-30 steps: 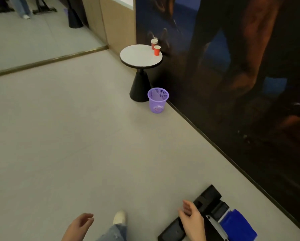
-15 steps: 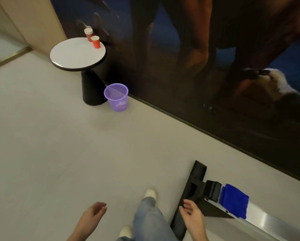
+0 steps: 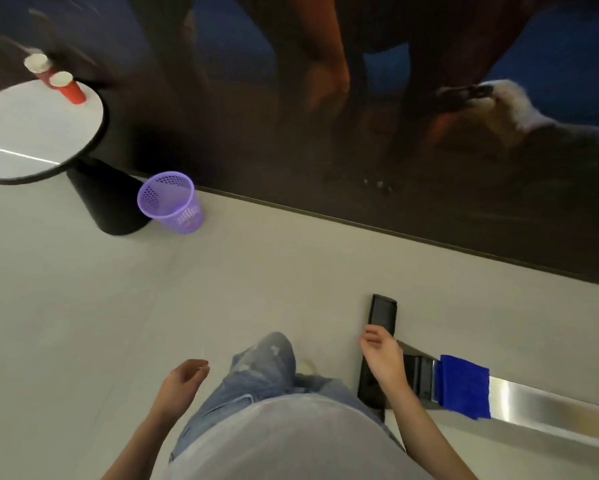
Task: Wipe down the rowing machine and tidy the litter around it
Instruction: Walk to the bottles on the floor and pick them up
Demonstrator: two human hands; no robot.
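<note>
The rowing machine's silver rail [image 3: 540,407] runs off to the lower right and ends in a black foot bar [image 3: 381,315]. A blue cloth [image 3: 463,386] lies draped over the rail near that end. My right hand [image 3: 383,358] hangs above the foot bar, fingers loosely curled, holding nothing. My left hand [image 3: 182,384] hovers over the bare floor at lower left, also relaxed and holding nothing. A purple mesh bin [image 3: 170,202] stands by the wall. Two red paper cups [image 3: 67,88] sit on the round table [image 3: 31,133].
A dark mural wall [image 3: 360,116] borders the floor at the back. The table's black cone base [image 3: 107,199] stands just left of the bin. My jeans leg [image 3: 263,368] stretches forward between my hands. Pale floor [image 3: 83,306] spreads to the left.
The view has swung right and downward, bringing the table, cups and bin closer and more of the rail into sight. Both hands have stayed free and risen slightly in the frame.
</note>
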